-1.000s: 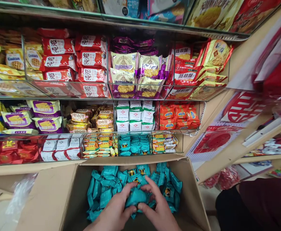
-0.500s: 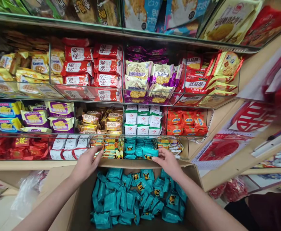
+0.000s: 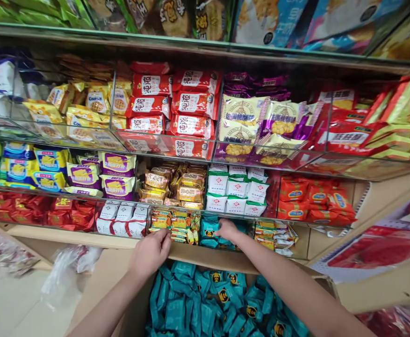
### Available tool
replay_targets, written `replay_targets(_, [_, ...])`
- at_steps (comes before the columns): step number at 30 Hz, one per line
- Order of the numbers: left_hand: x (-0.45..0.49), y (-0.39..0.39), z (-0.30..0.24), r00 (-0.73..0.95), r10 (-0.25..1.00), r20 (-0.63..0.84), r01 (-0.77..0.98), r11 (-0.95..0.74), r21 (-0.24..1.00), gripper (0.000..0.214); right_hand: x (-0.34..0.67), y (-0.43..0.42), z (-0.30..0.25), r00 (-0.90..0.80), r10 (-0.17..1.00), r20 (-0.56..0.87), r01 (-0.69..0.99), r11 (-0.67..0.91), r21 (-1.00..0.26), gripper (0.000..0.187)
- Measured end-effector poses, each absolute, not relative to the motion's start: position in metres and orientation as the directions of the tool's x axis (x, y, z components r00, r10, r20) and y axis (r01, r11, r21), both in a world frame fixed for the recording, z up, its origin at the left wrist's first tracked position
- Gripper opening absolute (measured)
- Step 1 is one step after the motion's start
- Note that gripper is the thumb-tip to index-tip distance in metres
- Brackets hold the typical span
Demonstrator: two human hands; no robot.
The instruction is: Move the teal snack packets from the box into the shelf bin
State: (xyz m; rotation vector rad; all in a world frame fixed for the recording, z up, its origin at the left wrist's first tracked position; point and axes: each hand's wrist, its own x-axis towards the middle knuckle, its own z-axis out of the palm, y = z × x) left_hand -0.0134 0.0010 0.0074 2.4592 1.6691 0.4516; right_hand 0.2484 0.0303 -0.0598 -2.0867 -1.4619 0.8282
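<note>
My right hand [image 3: 228, 230] reaches into a low shelf compartment of small teal snack packets. Its fingertips close at the edge of a teal snack packet [image 3: 209, 229]; its other fingers are partly hidden. My left hand [image 3: 152, 250] is curled at the left end of a cardboard flap [image 3: 208, 256], in front of small yellow-orange packets [image 3: 179, 221]. Whether it pinches anything I cannot make out. Below both hands stands an open cardboard box [image 3: 129, 309] holding many loose teal packets [image 3: 197, 299].
Shelves above hold red packets [image 3: 150, 85], purple-and-cream cookie packets [image 3: 243, 112] and white-green packets [image 3: 227, 187]. A clear shelf front [image 3: 176, 203] runs just above my hands. Orange packets [image 3: 292, 196] sit to the right, and a plastic bag [image 3: 62, 276] lies at lower left.
My right hand has moved from above the box flap into the teal compartment with the packet it held. My left hand has lowered and curled. The view has shifted left.
</note>
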Motion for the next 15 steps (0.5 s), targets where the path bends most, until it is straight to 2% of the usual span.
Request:
replay_targets(9, [-0.012,0.002,0.009,0.337,0.928,0.158,0.899,-0.367,0.239,0.03,0.249,0.032,-0.075,0.268,0.942,-0.202,0.742,-0.336,-0.581,0.02])
replay_targets(15, [-0.013,0.004,0.011,0.33,0.936,0.121,0.899,-0.351,0.262,0.03,0.245,0.027,-0.05,0.232,0.965,-0.121,0.772,-0.258,-0.581,0.024])
